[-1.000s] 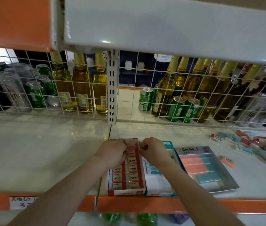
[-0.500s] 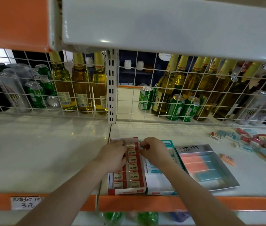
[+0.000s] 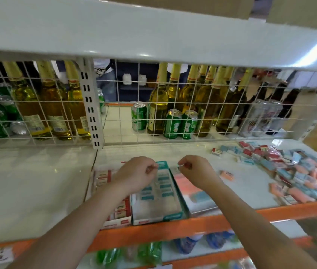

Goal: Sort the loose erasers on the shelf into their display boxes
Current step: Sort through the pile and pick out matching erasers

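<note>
Erasers [image 3: 293, 171] heaped right, bare shelf [image 3: 33, 183] left

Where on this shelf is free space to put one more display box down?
Left shelf panel, between wire grid and orange edge, is bare. A smaller patch lies behind the boxes. The right is crowded by the loose eraser pile.

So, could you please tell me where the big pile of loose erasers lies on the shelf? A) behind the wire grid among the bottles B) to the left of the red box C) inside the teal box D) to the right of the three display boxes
D: the pile of loose erasers lies on the shelf right of the display boxes, past the single pink eraser.
</note>
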Tool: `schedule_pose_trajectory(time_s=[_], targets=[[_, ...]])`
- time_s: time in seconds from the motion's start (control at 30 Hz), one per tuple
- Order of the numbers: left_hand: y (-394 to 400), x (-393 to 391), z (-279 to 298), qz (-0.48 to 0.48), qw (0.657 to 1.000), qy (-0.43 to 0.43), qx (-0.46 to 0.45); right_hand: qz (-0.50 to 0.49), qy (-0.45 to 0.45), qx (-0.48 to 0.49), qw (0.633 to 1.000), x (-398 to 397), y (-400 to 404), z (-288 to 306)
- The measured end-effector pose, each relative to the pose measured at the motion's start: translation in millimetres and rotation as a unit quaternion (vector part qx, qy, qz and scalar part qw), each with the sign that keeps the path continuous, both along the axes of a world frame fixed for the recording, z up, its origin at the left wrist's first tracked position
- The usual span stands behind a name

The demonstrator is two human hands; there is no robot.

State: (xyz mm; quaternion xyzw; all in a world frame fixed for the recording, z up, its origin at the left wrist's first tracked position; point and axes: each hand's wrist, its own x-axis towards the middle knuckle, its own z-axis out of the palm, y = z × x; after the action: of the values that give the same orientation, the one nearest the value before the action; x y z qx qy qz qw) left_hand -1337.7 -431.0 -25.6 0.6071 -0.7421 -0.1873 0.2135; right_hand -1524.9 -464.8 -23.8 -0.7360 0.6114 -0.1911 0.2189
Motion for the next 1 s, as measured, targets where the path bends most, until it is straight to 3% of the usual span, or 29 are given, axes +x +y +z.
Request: schedule_pose_trajectory(time_s=[0.5,0.8,1.0], targets=[[-43.7,-182.4,-13.9,-0.072,0.996,-0.041,0.019,-0.084,0.058,0.026,0.994,-189.7,-15.8,-19.4],[-76.5,-259.0,-28.8,-0.076,0.990,-0.068,0.096,-0.132,0.080,-0.002,0.988,-279.5,-45.0,-20.6],[-97.9,-290.4,-38.7,-0.056,0.989,-0.103,0.086,-0.094,0.151,0.026,0.984,-309.8,-62.9,-20.6]])
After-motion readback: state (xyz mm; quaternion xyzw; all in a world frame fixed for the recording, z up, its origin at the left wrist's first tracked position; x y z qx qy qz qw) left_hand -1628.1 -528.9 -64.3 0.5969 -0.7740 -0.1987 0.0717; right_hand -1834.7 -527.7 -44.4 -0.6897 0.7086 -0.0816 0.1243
